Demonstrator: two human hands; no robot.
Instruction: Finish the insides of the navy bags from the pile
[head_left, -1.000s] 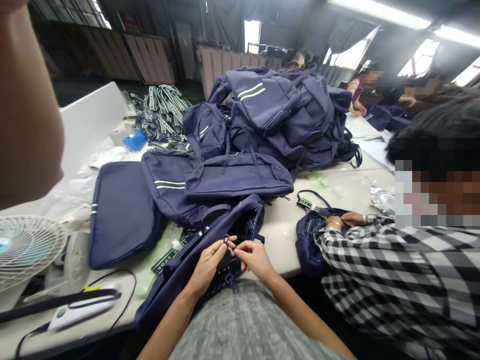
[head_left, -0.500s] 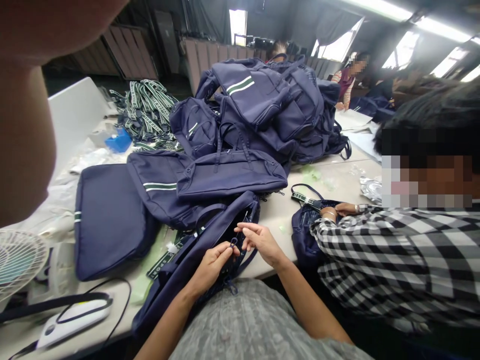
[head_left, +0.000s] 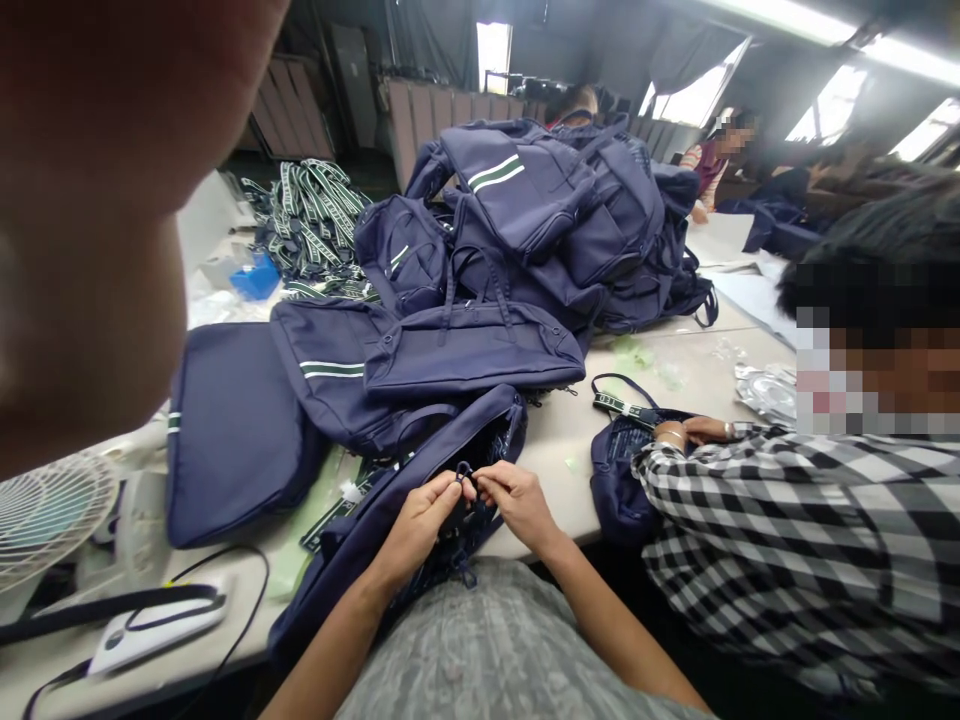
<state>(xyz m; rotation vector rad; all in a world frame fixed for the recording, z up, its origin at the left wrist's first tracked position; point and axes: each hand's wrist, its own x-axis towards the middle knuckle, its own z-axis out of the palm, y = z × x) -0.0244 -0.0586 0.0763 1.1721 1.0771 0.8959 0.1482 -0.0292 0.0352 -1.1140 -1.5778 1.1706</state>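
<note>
A long navy bag (head_left: 367, 530) lies open at the table's front edge, against my lap. Above its opening, my left hand (head_left: 427, 512) pinches a small dark hook (head_left: 464, 469) between thumb and finger. My right hand (head_left: 517, 502) is closed just to the right of the hook, its thumb and fingertips pressed together; what they grip is too small to make out. Another dark clip (head_left: 466, 572) hangs at the bag's near edge, below my hands.
Navy bags (head_left: 525, 230) are piled beyond my hands, with printed straps (head_left: 319, 215) behind left. A fan (head_left: 56, 510) and a white device (head_left: 157, 632) stand left. At right, a person in a checked shirt (head_left: 780, 520) handles a small navy bag (head_left: 622, 480).
My right hand has closed its fingers and come down beside the hook. My left hand still holds the hook. The view has shifted slightly, and the large blurred shape at upper left covers more.
</note>
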